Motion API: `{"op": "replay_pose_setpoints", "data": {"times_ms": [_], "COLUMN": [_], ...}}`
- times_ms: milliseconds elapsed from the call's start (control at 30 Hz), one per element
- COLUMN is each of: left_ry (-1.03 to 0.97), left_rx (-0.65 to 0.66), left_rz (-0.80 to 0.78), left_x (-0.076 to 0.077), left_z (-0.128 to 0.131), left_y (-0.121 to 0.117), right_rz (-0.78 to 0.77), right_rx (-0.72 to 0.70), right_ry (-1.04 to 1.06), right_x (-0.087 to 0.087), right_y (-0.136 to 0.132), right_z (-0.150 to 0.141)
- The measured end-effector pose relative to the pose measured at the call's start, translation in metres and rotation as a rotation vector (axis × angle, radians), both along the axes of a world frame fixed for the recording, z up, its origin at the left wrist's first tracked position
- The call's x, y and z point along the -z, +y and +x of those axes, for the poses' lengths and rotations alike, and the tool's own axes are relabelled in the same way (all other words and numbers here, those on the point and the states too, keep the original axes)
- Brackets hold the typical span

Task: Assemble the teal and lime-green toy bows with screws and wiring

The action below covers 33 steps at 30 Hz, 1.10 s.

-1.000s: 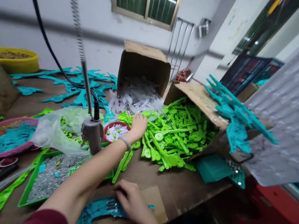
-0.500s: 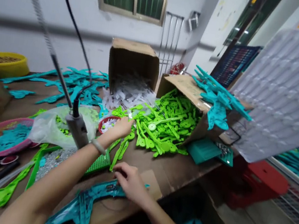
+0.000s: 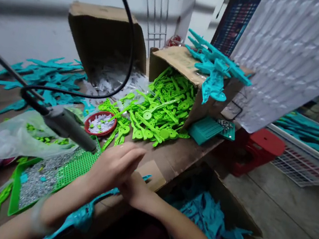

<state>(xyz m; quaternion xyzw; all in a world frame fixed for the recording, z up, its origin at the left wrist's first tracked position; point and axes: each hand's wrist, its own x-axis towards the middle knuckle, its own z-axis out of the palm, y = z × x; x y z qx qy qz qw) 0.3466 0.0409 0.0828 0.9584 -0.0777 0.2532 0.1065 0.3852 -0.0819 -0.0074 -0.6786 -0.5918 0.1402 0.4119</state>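
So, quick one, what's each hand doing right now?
Left hand: fingers bent, over the right; can't tell if it holds anything.
Right hand: partly hidden, beside the turquoise part; grip can't be told.

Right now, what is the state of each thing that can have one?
Box of green parts: tipped, open
Green tray: partly filled
Red bowl: holding white pieces
Gray tool: tilted
Lower box: open, holding blue parts
Plastic bag: holding green pieces
Left hand, right hand: close together, grip hidden
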Motion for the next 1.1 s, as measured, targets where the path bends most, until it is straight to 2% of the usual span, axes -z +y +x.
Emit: {"op": "replay_pose_setpoints", "data": {"times_ms": [67, 167, 233, 367, 467, 533, 633, 767, 867, 967, 1100], "left_ry": [0.281, 0.441, 0.492, 0.611, 0.66, 0.657, 0.616, 0.57, 0.57, 0.53, 0.579], "left_rx": [-0.036, -0.079, -0.115, -0.182, -0.23, -0.262, -0.293, -0.306, -0.303, -0.263, -0.293], "left_rz": [0.217, 0.324, 0.352, 0.407, 0.423, 0.424, 0.42, 0.422, 0.435, 0.48, 0.448], "left_x": [0.016, 0.037, 0.048, 0.058, 0.054, 0.049, 0.045, 0.05, 0.05, 0.038, 0.017], "left_z": [0.034, 0.074, 0.08, 0.049, 0.02, 0.011, 0.013, 0.023, 0.013, -0.022, -0.091], "left_y": [0.002, 0.015, 0.023, 0.032, 0.029, 0.026, 0.021, 0.017, 0.009, 0.001, 0.007], "right_rz": [0.002, 0.037, 0.048, 0.061, 0.082, 0.102, 0.102, 0.089, 0.108, 0.162, 0.178], "right_rx": [-0.062, -0.182, -0.208, -0.171, -0.12, -0.09, -0.084, -0.121, -0.118, -0.14, -0.208], "right_ry": [-0.071, -0.251, -0.333, -0.397, -0.432, -0.436, -0.439, -0.472, -0.506, -0.541, -0.545], "right_x": [-0.001, -0.005, -0.008, -0.009, -0.007, -0.008, -0.012, -0.014, -0.011, -0.009, -0.01], "right_y": [-0.001, -0.008, -0.016, -0.026, -0.025, -0.022, -0.016, -0.012, -0.014, -0.019, -0.023], "right_z": [-0.007, -0.016, -0.017, -0.009, 0.0, 0.005, 0.008, 0.004, -0.001, -0.004, -0.004]}}
